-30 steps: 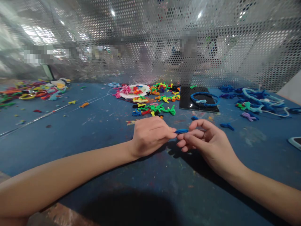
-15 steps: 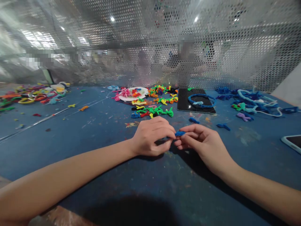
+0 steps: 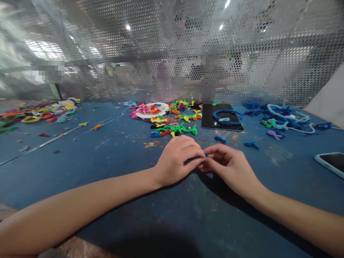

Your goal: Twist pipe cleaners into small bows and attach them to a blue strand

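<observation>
A small twisted piece of blue pipe cleaner (image 3: 206, 156) is pinched between my two hands, mostly hidden by the fingers. My left hand (image 3: 179, 159) is closed on its left end with thumb and fingertips. From the other side, my right hand (image 3: 229, 163) grips the piece, its fingertips meeting those of the left. Two more twisted blue pieces lie just beyond the right hand, one dark blue piece (image 3: 220, 139) and another blue piece (image 3: 252, 145) farther right. A blue pipe cleaner ring (image 3: 228, 122) rests on a black tablet-like slab (image 3: 206, 116).
Past my hands lie green pipe cleaner twists (image 3: 185, 129) and a white plate (image 3: 138, 114) with pink and orange ones. Blue rings and cords (image 3: 292, 116) are heaped at the right, near a phone (image 3: 331, 162). Colourful pieces (image 3: 40, 113) cover the far left. A perforated metal screen (image 3: 161, 53) backs the table.
My hands have come together, and the left thumb and fingers have closed over the blue pipe cleaner piece, so less of it shows. The view has shifted slightly.
</observation>
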`<state>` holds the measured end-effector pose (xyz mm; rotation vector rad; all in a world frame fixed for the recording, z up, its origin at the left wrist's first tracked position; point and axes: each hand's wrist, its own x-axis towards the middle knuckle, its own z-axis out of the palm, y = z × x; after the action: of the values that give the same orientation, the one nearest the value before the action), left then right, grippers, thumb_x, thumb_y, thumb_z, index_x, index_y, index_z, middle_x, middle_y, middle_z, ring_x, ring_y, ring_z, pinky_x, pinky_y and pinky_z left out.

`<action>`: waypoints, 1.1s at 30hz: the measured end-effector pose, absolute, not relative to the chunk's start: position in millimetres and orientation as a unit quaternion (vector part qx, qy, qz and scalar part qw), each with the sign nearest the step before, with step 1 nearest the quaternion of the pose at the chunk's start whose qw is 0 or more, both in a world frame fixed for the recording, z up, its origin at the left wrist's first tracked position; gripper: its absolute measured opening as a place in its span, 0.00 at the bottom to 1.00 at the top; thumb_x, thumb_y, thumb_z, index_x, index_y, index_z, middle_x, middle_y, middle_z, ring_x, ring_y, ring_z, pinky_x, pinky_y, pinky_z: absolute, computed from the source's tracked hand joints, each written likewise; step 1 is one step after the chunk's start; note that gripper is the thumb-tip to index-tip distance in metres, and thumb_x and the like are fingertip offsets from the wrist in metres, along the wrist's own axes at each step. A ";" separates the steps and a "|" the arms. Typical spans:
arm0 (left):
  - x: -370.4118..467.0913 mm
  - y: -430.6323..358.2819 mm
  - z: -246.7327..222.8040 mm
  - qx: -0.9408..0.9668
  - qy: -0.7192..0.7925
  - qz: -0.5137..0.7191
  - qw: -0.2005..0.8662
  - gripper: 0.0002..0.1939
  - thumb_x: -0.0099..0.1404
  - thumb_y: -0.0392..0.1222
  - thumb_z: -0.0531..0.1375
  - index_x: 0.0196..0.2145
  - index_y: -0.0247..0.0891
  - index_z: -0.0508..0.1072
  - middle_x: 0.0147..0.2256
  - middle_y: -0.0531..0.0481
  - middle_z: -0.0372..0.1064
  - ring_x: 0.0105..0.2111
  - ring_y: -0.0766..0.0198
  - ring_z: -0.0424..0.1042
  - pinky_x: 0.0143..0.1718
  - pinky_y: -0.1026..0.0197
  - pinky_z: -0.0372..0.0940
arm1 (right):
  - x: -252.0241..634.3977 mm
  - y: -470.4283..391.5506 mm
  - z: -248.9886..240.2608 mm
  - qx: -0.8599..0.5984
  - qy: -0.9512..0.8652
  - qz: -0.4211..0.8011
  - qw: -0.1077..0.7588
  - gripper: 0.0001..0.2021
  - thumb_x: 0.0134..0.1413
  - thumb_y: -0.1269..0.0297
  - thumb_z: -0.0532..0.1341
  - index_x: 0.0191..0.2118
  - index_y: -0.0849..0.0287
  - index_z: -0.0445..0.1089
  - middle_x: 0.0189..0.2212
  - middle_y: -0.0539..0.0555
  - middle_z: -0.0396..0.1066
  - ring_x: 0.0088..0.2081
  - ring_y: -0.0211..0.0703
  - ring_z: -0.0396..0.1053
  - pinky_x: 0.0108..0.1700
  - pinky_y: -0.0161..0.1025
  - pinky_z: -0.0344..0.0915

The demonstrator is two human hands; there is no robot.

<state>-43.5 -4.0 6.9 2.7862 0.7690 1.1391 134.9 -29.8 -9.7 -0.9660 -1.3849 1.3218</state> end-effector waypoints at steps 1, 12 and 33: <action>-43.3 -4.1 7.0 0.897 0.247 0.366 0.022 0.04 0.65 0.39 0.58 0.33 0.38 0.72 0.33 0.50 0.73 0.39 0.61 0.67 0.44 0.57 0.60 | 135.3 -29.2 -8.6 -0.393 -0.562 0.548 0.479 0.07 0.48 0.65 0.65 0.34 0.59 0.70 0.25 0.50 0.76 0.28 0.38 0.76 0.34 0.35 0.73; -43.3 -2.0 6.6 0.901 0.241 0.356 0.057 0.05 0.66 0.38 0.57 0.33 0.38 0.71 0.38 0.49 0.70 0.43 0.62 0.65 0.49 0.56 0.58 | 146.9 -13.5 -11.8 -0.437 -0.573 0.476 0.503 0.12 0.45 0.55 0.67 0.29 0.60 0.72 0.23 0.52 0.75 0.25 0.41 0.73 0.30 0.37 0.71; -45.7 -2.4 2.2 0.883 0.269 0.374 0.086 0.18 0.62 0.48 0.62 0.47 0.37 0.71 0.42 0.44 0.68 0.45 0.59 0.66 0.48 0.56 0.62 | 148.1 -25.8 -6.3 -0.459 -0.636 0.367 0.500 0.13 0.46 0.51 0.66 0.29 0.56 0.72 0.21 0.52 0.74 0.24 0.44 0.73 0.30 0.41 0.72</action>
<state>-45.7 -2.4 2.2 2.6324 0.8010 1.1160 148.1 -25.8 -6.3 -1.1091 -1.5380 0.8886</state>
